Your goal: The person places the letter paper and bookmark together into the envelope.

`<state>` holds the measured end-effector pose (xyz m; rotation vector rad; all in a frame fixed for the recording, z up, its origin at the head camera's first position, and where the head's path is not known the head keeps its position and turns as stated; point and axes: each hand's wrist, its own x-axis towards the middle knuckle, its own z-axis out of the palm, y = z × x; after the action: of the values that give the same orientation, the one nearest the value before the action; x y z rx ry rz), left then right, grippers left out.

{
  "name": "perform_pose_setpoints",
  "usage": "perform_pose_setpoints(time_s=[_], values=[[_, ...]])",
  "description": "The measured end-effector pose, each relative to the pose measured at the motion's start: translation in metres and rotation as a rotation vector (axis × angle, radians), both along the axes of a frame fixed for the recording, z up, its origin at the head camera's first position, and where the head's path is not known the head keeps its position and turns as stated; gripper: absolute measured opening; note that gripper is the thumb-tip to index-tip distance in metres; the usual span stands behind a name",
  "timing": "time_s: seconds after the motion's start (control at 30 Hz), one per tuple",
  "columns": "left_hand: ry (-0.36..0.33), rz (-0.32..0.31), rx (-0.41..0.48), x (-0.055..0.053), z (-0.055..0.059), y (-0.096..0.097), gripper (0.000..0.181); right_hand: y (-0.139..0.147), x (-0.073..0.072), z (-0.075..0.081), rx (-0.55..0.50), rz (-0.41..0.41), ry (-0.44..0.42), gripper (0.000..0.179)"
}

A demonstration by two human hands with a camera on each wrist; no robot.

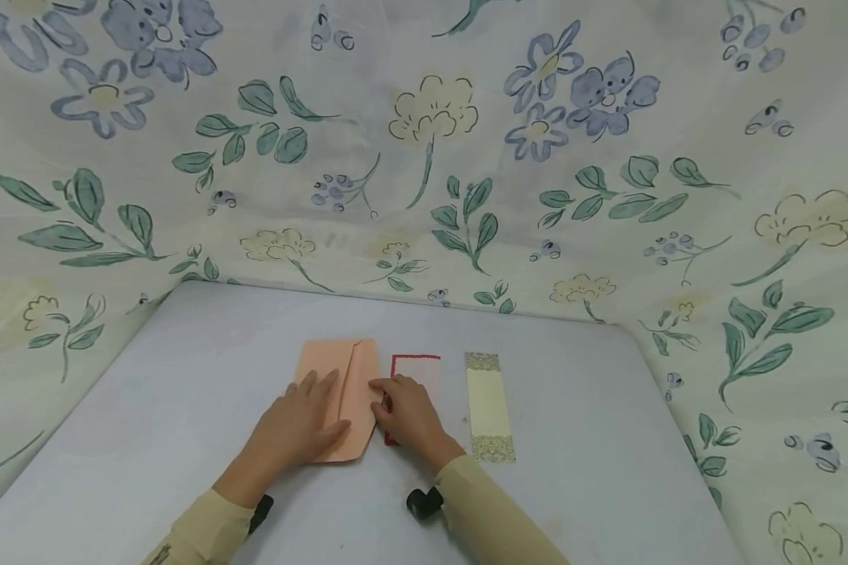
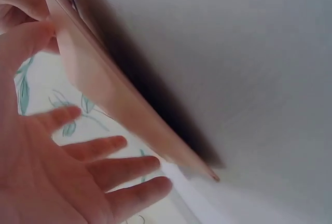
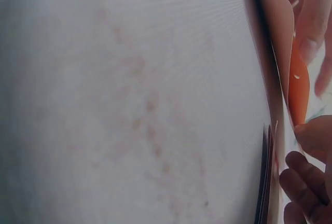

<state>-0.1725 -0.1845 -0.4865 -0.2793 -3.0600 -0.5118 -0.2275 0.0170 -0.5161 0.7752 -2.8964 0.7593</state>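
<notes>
A peach paper envelope (image 1: 359, 377) with a long folded flap lies on the white table. My left hand (image 1: 297, 420) rests on its left and lower part, fingers spread; in the left wrist view those fingers (image 2: 129, 167) are straight, beside the raised envelope edge (image 2: 119, 99). My right hand (image 1: 411, 412) pinches the envelope's right edge between thumb and index finger. In the right wrist view the remaining fingers (image 3: 306, 180) are curled below the pinch, and the envelope (image 3: 282, 32) bows up. A red-bordered card (image 1: 417, 365) lies partly hidden under my right hand.
Right of the hands lies a cream paper strip (image 1: 489, 404) with patterned gold ends. The white table (image 1: 586, 439) ends at a floral cloth (image 1: 466, 180) behind and at the sides. Black wrist devices (image 1: 424, 502) sit under both forearms.
</notes>
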Motion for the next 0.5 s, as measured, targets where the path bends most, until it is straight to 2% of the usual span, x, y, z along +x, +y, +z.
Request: perform_pose_setpoints(time_s=[0.1, 0.2, 0.37, 0.5], values=[[0.025, -0.049, -0.017, -0.0028, 0.0004, 0.0007, 0.07, 0.0002, 0.0007, 0.0009, -0.005, -0.004, -0.002, 0.035], [0.018, -0.09, -0.035, -0.0046, 0.0017, 0.0012, 0.062, 0.0, 0.0014, 0.0015, -0.017, -0.009, -0.014, 0.035], [-0.022, -0.109, -0.026, -0.005, 0.0034, 0.0005, 0.055, -0.0007, 0.0013, 0.002, -0.039, -0.019, -0.056, 0.036], [-0.011, -0.112, 0.003, -0.0053, 0.0018, -0.0016, 0.053, -0.001, 0.0018, 0.0031, -0.102, -0.029, -0.113, 0.035]])
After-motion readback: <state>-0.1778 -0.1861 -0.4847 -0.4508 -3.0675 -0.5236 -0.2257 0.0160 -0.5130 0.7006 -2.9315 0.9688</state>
